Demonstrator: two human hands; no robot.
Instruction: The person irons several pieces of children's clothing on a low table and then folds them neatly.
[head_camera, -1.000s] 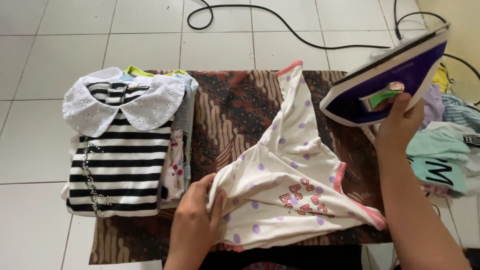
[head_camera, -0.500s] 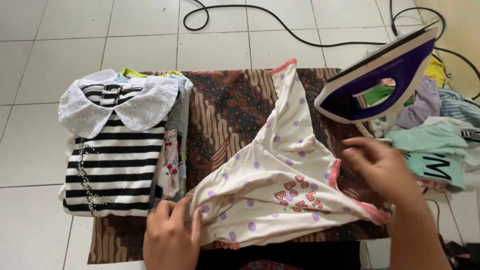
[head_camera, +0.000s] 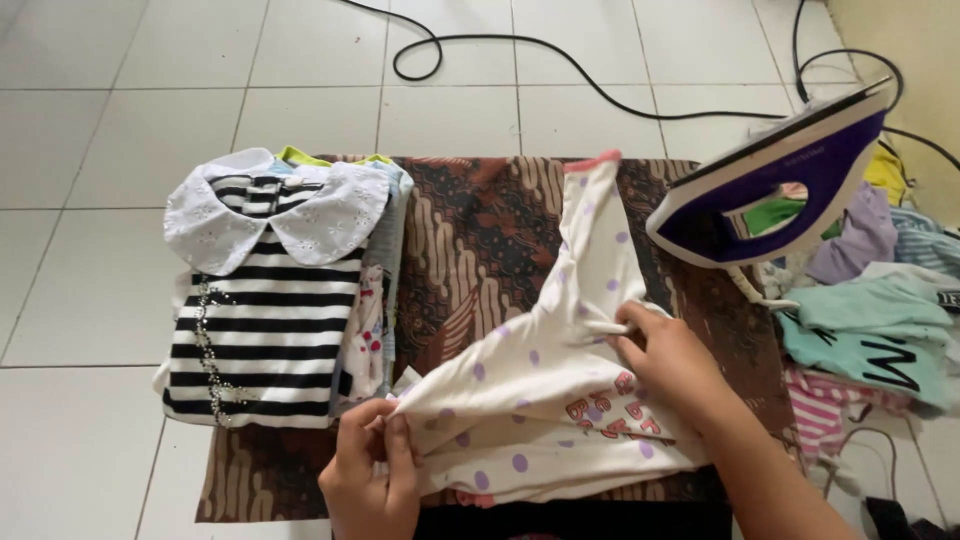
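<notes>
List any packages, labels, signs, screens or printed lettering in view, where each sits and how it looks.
No packages, signs or screens.
Polka-dot garment, held by left hand and right hand: red letter print near right hand.
Mint shirt, right pile: bold black lettering.
Iron, upright at right: small pale marking on purple body.

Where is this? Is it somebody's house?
Probably a home, ironing on the tiled floor: a patterned brown cloth spread out, a purple iron standing, and folded clothes piled beside it.

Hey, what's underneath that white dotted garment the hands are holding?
The white dotted garment lies on a brown patterned cloth, which shows around it. The left hand pinches its hem; the right hand presses on top. What lies directly beneath the garment is covered.
</notes>
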